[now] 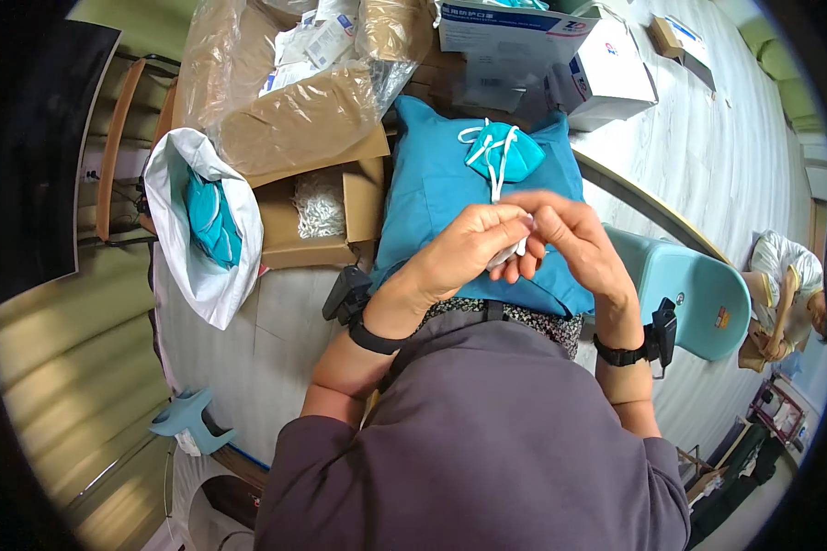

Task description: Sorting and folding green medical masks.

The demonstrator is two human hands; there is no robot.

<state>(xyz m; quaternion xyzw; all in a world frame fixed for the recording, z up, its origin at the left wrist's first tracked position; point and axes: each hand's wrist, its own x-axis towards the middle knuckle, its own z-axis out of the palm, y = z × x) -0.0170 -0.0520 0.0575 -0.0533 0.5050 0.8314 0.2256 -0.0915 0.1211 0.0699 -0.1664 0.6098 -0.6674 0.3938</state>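
On a blue pillow across my lap lies a teal folded face mask with white straps. One white strap runs from the mask down to my hands. My left hand pinches white strap material between thumb and fingers. My right hand meets it there, its thumb and fingers closed around the same spot; some of its fingers are blurred. A small white bundle shows beneath the fingertips, and its exact form is partly hidden.
To the left, a white sack holds teal masks, beside a cardboard box of white straps. Plastic-lined cardboard and white printed cartons stand ahead. At right are a light blue plastic chair and another person.
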